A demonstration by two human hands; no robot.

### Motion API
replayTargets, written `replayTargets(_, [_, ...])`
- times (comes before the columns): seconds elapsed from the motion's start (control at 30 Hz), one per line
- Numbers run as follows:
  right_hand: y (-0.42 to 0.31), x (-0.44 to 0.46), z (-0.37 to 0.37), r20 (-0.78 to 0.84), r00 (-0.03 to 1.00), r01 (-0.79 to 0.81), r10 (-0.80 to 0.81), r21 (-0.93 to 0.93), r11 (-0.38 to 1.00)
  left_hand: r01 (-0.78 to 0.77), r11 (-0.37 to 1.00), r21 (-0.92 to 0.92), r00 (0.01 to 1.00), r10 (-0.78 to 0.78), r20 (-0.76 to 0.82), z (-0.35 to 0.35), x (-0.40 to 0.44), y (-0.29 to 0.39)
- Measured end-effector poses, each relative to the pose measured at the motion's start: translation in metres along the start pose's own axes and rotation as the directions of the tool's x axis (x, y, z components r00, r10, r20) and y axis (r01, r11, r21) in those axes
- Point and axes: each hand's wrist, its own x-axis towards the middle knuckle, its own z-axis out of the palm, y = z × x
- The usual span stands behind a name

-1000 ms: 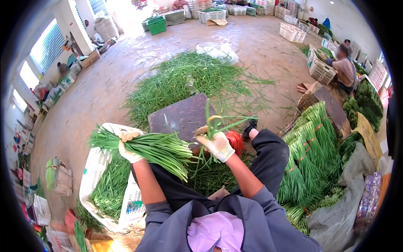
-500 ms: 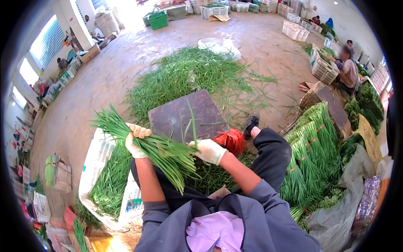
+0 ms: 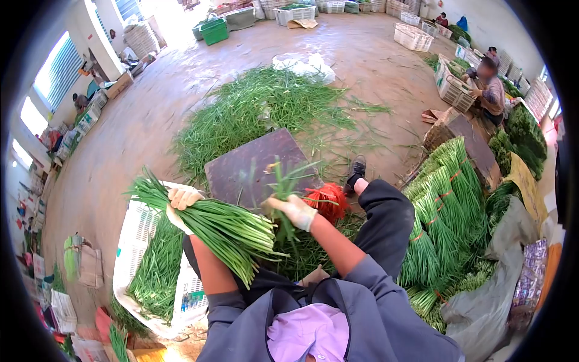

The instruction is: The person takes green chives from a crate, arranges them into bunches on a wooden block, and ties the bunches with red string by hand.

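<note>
A thick bunch of chives (image 3: 226,223), pale cut ends toward the right, lies across my left hand (image 3: 183,204), whose gloved fingers are closed round it. My right hand (image 3: 292,211), also gloved, is closed on a small tuft of loose green leaves (image 3: 283,184), partly blurred, to the right of the bunch's pale ends. Just beyond both hands stands a dark square board (image 3: 259,166). A bundle of red ties (image 3: 326,202) sits by its near right corner, close to my right hand.
A white crate (image 3: 129,241) of loose greens stands at my left. Banded bundles of green stalks (image 3: 443,211) are stacked at my right beside grey sheeting (image 3: 491,289). Loose leaves (image 3: 259,102) heap on the floor ahead. Another person (image 3: 490,90) sits by a crate at far right.
My right hand now holds a fuller tuft of leaves, where before it had a few long blades. The bunch in my left hand has turned slightly, and the view has shifted a little.
</note>
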Motion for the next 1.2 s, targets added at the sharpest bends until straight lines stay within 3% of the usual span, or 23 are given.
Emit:
replayTargets(0.07, [-0.006,0.016,0.027,0.112,0.988,0.063,-0.108,0.341,0.938,0.069,0.997,-0.022,0.997,-0.068,0.043,-0.007,-0.001,-0.004])
replayTargets(0.1, [-0.013,0.012,0.034,0.119,0.988,0.055,-0.102,0.342,0.938,0.054,0.998,-0.019,0.998,-0.055,-0.043,-0.005,-0.006,-0.009])
replayTargets(0.13, [-0.025,0.006,0.042,0.028,0.997,0.048,-0.072,0.512,0.857,0.037,0.999,-0.011,0.991,-0.038,-0.131,-0.004,-0.01,-0.01])
replayTargets(0.2, [-0.024,0.006,0.046,-0.094,0.993,0.034,0.073,0.81,0.586,0.035,0.999,0.025,0.993,-0.032,-0.117,-0.013,-0.013,0.004])
replayTargets(0.27, [-0.002,0.001,0.005,0.081,0.968,0.009,-0.238,0.935,0.353,-0.017,0.998,0.06,0.998,0.021,-0.061,-0.022,-0.015,0.025])
replayTargets(0.33, [0.002,-0.011,-0.016,-0.095,0.98,0.164,-0.174,0.882,0.442,-0.122,0.992,0.023,0.989,0.124,-0.084,-0.027,-0.021,0.036])
replayTargets(0.37, [0.002,-0.019,-0.017,-0.154,0.982,0.191,-0.113,0.785,0.589,-0.125,0.992,0.037,0.989,0.127,-0.078,-0.027,-0.021,0.038])
replayTargets(0.4, [0.005,-0.023,-0.015,-0.058,0.993,0.116,-0.106,0.709,0.696,-0.125,0.991,0.05,0.989,0.128,-0.071,-0.028,-0.02,0.039])
replayTargets(0.43, [-0.011,-0.032,-0.003,-0.049,0.992,0.127,-0.117,0.408,0.904,-0.12,0.991,0.052,0.987,0.125,-0.101,-0.027,-0.019,0.035])
replayTargets(0.47, [-0.027,-0.037,0.013,-0.037,0.992,0.125,-0.123,0.053,0.991,-0.114,0.992,0.053,0.984,0.12,-0.129,-0.026,-0.018,0.029])
replayTargets(0.5, [-0.026,-0.028,0.03,-0.002,0.896,0.433,-0.443,-0.216,0.875,-0.103,0.993,0.05,0.984,0.109,-0.141,-0.026,-0.018,0.023])
replayTargets(0.53, [-0.036,-0.03,0.032,0.104,0.921,0.379,-0.376,-0.469,0.798,-0.073,0.996,0.042,0.987,0.078,-0.14,-0.027,-0.016,0.022])
replayTargets(0.6, [-0.025,-0.022,0.03,0.059,0.944,0.315,-0.326,-0.457,0.832,-0.055,0.996,0.074,0.99,0.064,-0.124,-0.03,-0.016,0.028])
replayTargets(0.63, [-0.003,-0.011,0.019,-0.042,0.973,0.226,-0.229,-0.056,0.972,-0.062,0.995,0.078,0.989,0.071,-0.127,-0.028,-0.017,0.032])
replayTargets(0.67, [0.017,-0.006,0.005,-0.089,0.992,0.115,-0.089,0.36,0.926,-0.104,0.984,0.146,0.986,0.121,-0.118,-0.025,-0.018,0.036])
replayTargets(0.7, [-0.019,-0.032,0.004,-0.262,0.962,0.164,-0.078,0.326,0.931,-0.144,0.966,0.216,0.979,0.171,-0.112,-0.02,-0.022,0.039])
replayTargets(0.73, [-0.013,-0.03,-0.004,-0.334,0.932,0.279,-0.142,0.408,0.869,-0.125,0.968,0.217,0.984,0.149,-0.097,-0.012,-0.023,0.039])
replayTargets(0.8, [-0.014,-0.035,-0.012,-0.209,0.965,0.218,-0.156,0.322,0.921,-0.142,0.986,0.092,0.986,0.149,-0.072,-0.017,-0.02,0.053])
replayTargets(0.93, [-0.026,-0.05,0.028,0.07,0.998,-0.012,0.011,0.018,1.0,-0.055,0.994,0.099,0.998,0.056,-0.014,-0.026,-0.019,0.057])
replayTargets(1.03, [-0.008,-0.047,0.045,0.093,0.995,-0.012,0.033,-0.216,0.976,-0.118,0.976,0.181,0.983,0.141,-0.121,-0.029,-0.021,0.067])
replayTargets(1.07, [0.005,-0.045,0.032,0.035,0.996,0.094,-0.087,-0.305,0.948,-0.122,0.975,0.185,0.982,0.146,-0.12,-0.027,-0.021,0.069])
replayTargets(1.13, [0.014,-0.048,0.003,-0.177,0.981,-0.034,0.08,0.249,0.968,-0.168,0.953,0.252,0.971,0.204,-0.126,-0.024,-0.025,0.072])
replayTargets(1.2, [0.015,-0.05,-0.017,-0.216,0.976,0.023,0.036,0.268,0.963,-0.167,0.953,0.253,0.967,0.208,-0.146,-0.032,-0.027,0.085])
